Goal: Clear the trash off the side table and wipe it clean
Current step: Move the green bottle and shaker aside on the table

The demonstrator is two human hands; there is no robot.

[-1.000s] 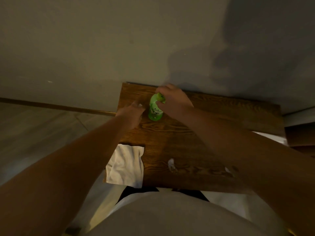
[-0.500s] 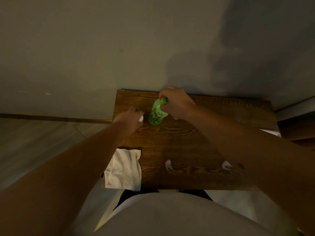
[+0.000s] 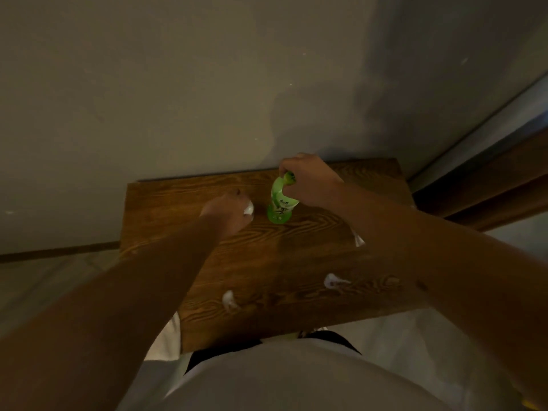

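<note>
A dark wooden side table (image 3: 296,256) stands against the wall. On its far middle stands a green bottle (image 3: 280,207), and my right hand (image 3: 308,180) grips it around the neck from above. Just left of the bottle, my left hand (image 3: 229,212) is closed on a small white scrap of paper (image 3: 248,209). Two more white scraps lie near the front edge, one to the left (image 3: 229,301) and another to the right (image 3: 333,281). Beside my right forearm shows a third pale scrap (image 3: 358,240). A white cloth (image 3: 167,339) hangs at the table's front left corner, mostly hidden by my left arm.
The grey wall (image 3: 207,84) rises directly behind the table. A dark wooden piece of furniture (image 3: 489,191) stands at the right. Pale floor (image 3: 44,280) lies to the left. My body in a white shirt (image 3: 296,381) is against the front edge.
The camera view has shifted, so the table sits further right. My left hand has closed on the white scrap beside the bottle. My right hand keeps its hold on the bottle.
</note>
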